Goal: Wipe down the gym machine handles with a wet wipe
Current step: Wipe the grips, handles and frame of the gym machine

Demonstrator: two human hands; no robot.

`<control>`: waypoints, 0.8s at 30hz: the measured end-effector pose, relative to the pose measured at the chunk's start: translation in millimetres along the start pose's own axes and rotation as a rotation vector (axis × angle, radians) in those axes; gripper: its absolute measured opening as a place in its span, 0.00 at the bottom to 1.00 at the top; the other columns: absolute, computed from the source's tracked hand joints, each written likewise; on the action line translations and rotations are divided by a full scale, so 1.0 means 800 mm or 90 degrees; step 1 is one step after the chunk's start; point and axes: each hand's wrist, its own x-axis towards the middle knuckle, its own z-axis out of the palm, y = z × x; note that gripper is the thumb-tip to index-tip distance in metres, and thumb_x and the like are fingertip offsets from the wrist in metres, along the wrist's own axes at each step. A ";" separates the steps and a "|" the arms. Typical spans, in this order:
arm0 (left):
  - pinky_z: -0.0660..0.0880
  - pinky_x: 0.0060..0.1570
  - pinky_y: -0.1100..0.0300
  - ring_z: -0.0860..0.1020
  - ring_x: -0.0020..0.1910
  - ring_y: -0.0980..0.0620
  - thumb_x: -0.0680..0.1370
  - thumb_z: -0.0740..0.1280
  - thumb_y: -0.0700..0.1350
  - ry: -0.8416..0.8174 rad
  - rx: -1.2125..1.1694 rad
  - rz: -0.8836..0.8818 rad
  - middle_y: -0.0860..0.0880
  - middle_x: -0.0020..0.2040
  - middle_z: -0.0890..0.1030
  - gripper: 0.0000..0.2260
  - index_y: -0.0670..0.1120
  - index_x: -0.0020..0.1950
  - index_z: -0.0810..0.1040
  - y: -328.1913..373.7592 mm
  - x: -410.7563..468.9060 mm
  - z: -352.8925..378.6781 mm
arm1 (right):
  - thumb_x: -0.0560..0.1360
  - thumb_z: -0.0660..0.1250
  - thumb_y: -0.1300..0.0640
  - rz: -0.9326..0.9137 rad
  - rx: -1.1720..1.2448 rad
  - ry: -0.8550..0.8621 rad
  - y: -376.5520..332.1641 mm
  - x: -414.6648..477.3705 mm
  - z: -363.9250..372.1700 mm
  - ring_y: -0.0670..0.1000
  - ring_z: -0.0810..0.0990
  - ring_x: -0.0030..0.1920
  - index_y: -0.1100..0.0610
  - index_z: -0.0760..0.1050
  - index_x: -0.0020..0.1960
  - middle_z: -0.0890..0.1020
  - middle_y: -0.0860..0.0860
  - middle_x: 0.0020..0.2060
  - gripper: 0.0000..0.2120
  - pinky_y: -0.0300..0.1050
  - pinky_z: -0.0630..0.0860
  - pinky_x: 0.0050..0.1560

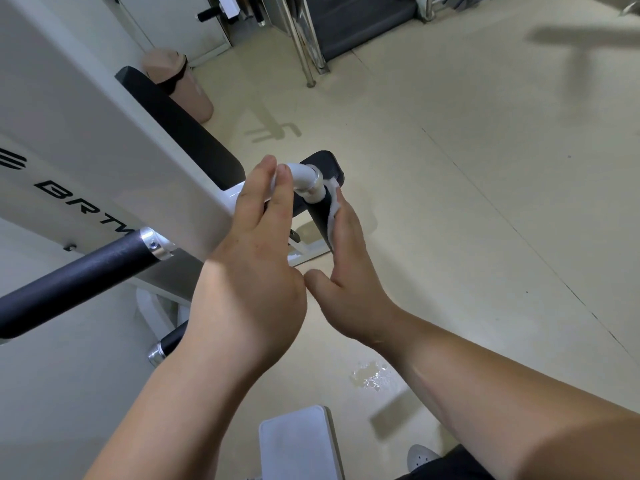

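Observation:
A white gym machine (86, 143) fills the left. Its white tube (301, 173) bends into a short black handle (320, 216) at the centre. My left hand (252, 271) rests on the white tube, fingers extended over the bend. My right hand (346, 265) presses a white wet wipe (333, 206) flat against the right side of the black handle; most of the wipe is hidden under the fingers. A longer black handle (79, 275) with a chrome collar sticks out at the lower left.
A black pad (180, 129) runs along the machine. A pink bin (180, 84) stands behind it. Metal frame legs (304, 46) and a dark mat are at the top. A wet spot (370, 374) lies on the beige floor. A white seat (298, 441) is at the bottom.

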 end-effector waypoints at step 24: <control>0.72 0.51 0.62 0.66 0.69 0.56 0.68 0.65 0.26 0.055 0.005 -0.087 0.49 0.82 0.59 0.41 0.43 0.81 0.62 0.024 0.002 0.017 | 0.67 0.59 0.70 -0.065 -0.028 -0.260 -0.017 0.034 -0.068 0.46 0.55 0.81 0.49 0.47 0.83 0.57 0.45 0.81 0.48 0.55 0.58 0.79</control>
